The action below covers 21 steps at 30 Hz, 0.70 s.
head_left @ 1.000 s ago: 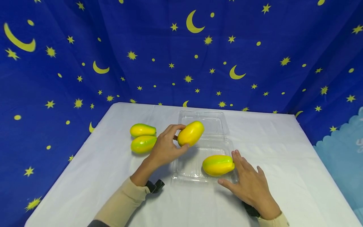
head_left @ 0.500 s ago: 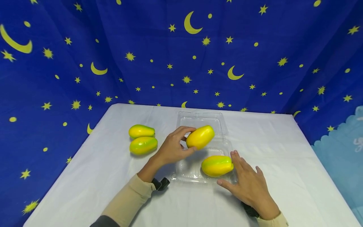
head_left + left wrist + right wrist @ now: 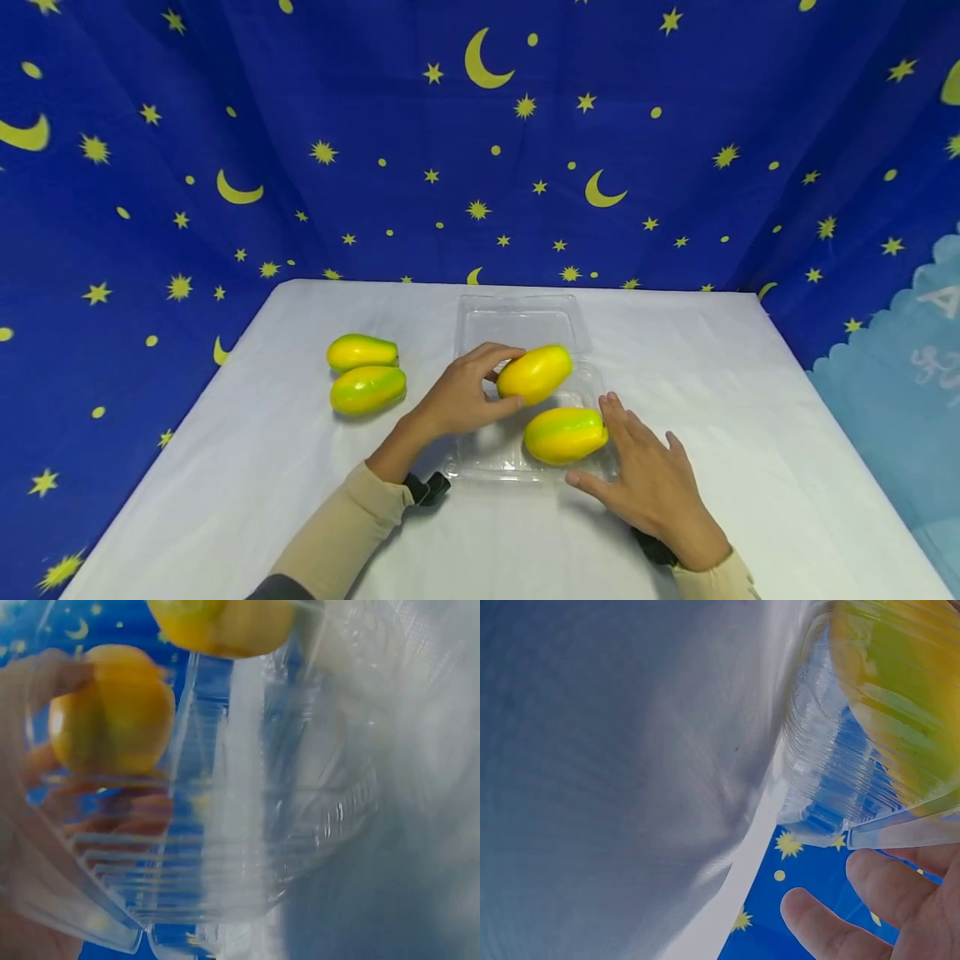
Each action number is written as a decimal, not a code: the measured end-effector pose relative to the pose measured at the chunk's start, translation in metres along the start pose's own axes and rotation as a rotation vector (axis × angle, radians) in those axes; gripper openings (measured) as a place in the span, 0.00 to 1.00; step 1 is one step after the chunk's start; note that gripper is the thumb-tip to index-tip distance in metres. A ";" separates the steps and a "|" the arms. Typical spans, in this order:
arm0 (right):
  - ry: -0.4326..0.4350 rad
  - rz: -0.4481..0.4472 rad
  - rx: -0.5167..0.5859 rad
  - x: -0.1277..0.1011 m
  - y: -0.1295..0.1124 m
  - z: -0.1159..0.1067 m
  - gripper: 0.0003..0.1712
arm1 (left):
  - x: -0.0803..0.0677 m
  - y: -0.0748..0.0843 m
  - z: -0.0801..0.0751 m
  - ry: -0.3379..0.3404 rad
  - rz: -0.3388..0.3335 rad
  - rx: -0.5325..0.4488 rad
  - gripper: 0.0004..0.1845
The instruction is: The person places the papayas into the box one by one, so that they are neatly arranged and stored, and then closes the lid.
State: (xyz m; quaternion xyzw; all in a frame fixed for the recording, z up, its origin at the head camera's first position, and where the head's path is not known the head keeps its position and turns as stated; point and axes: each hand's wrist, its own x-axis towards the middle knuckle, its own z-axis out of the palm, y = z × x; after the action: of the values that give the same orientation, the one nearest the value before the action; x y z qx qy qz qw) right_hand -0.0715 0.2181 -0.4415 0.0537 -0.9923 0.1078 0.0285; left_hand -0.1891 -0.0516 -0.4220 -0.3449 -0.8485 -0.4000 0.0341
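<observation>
My left hand (image 3: 457, 398) grips a yellow-green toy fruit (image 3: 534, 373) and holds it low over the far part of a clear plastic clamshell tray (image 3: 487, 457). Through the tray wall, the left wrist view shows that same held fruit (image 3: 112, 720). A second fruit (image 3: 564, 434) lies in the tray's near right part. My right hand (image 3: 641, 479) lies flat with straight fingers on the tray's right edge, touching that second fruit; its fingers (image 3: 832, 922) show beside the tray corner (image 3: 832, 802).
Two more fruits (image 3: 360, 352) (image 3: 367, 389) lie side by side on the white table (image 3: 225, 467) to the left. The tray's open lid (image 3: 517, 321) rests behind it. A blue star-and-moon cloth (image 3: 480, 133) hangs close around the table.
My left hand carried its fruit rightward and down, from beside the tray's left edge to low over the tray. The right hand stayed at the tray's right edge.
</observation>
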 end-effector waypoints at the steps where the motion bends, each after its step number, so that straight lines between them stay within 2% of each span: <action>1: -0.001 -0.003 -0.001 0.001 -0.001 0.000 0.66 | 0.000 0.000 0.000 -0.009 -0.002 0.002 0.33; 6: -0.001 -0.004 -0.013 0.001 0.000 0.000 0.66 | 0.002 -0.001 0.005 -0.057 0.006 -0.001 0.33; 14: -0.001 -0.015 -0.009 0.001 0.000 0.003 0.67 | 0.006 0.003 0.014 -0.087 0.027 0.013 0.34; 21: 0.003 -0.020 -0.006 0.002 0.000 0.002 0.66 | 0.007 0.008 0.020 -0.120 0.012 0.039 0.34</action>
State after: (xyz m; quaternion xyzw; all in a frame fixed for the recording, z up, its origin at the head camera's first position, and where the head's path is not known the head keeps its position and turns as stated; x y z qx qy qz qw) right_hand -0.0739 0.2178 -0.4438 0.0634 -0.9920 0.1047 0.0309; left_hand -0.1853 -0.0304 -0.4281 -0.3727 -0.8545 -0.3617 -0.0078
